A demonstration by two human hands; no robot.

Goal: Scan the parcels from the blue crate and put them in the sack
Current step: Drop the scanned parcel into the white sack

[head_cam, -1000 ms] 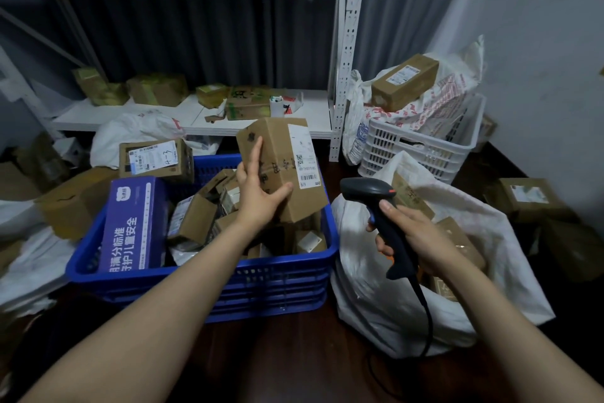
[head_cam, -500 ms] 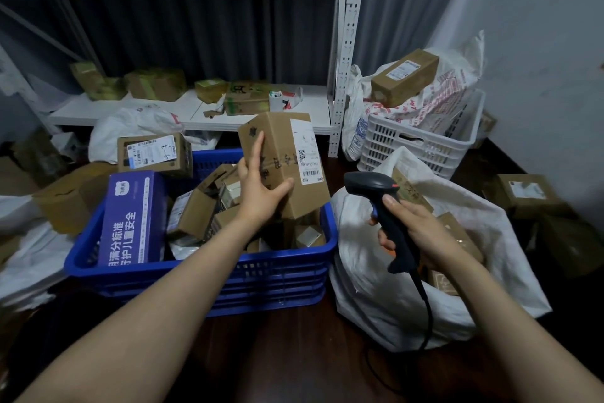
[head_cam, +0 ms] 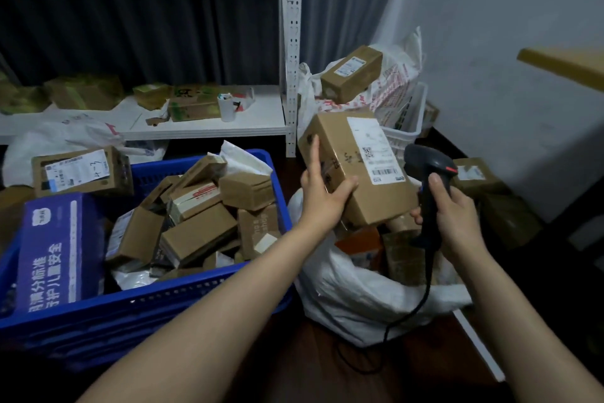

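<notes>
Your left hand (head_cam: 322, 197) grips parcel (head_cam: 356, 170) right of centre, above sack (head_cam: 353, 291), label tilted toward scanner (head_cam: 428, 167) clasped in right hand (head_cam: 452, 216); blue crate (head_cam: 183, 301) lower left.

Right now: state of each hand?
Left hand: holds a labelled cardboard parcel over the white sack.
Right hand: grips the black scanner by its handle.

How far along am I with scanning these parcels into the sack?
Done: a few cardboard parcels lie in the white woven sack. In hand: the left hand holds a brown cardboard box over the sack, its barcode label beside the black handheld scanner gripped by the right hand. Left: the blue plastic crate holds many parcels.
</notes>
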